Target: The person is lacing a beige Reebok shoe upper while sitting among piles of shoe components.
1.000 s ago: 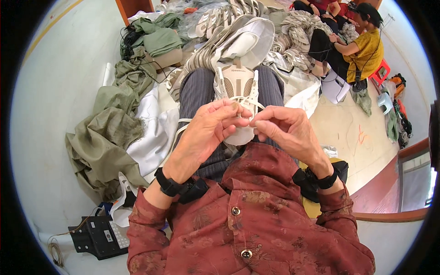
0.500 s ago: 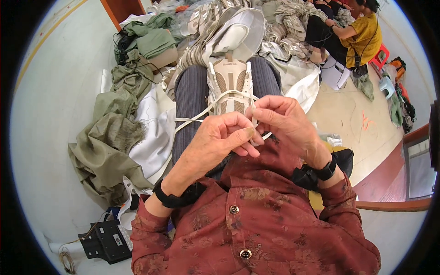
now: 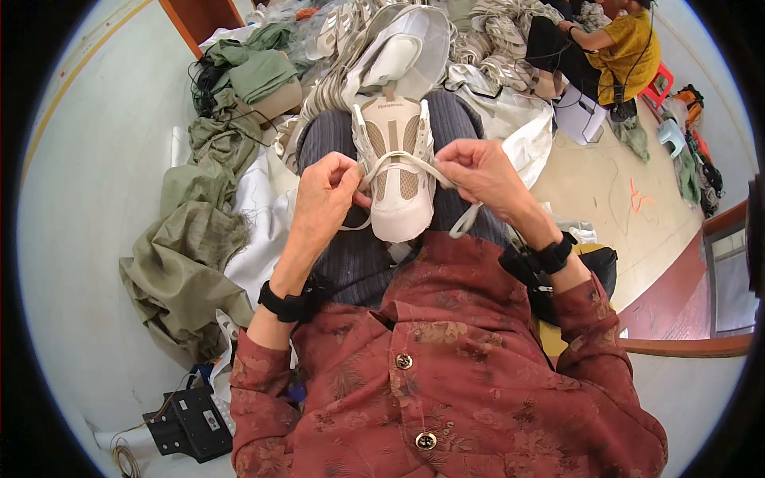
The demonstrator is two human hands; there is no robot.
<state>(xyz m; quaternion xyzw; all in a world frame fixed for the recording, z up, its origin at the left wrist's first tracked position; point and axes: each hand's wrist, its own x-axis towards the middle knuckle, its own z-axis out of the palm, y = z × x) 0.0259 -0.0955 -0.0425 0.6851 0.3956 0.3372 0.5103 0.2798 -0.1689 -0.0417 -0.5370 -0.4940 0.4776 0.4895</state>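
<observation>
A beige and white shoe upper lies across my lap between my knees, its toe toward me. Over its throat runs a white shoelace, crossed near the middle. My left hand is closed at the upper's left edge, fingers pinched on the lace there. On the other side, my right hand pinches the lace's other part between thumb and fingers and holds it out from the upper. A loose loop of lace hangs below my right hand. Part of the left lace is hidden behind my fingers.
Beyond my knees lies a big pile of shoe uppers. Olive cloth and white sheeting spread at my left. A person in a yellow top sits at the far right by a red stool. A black device lies lower left.
My hands have moved apart from being together in front of the toe, to either side of the upper. The lace is now drawn across the throat, and the toe shows.
</observation>
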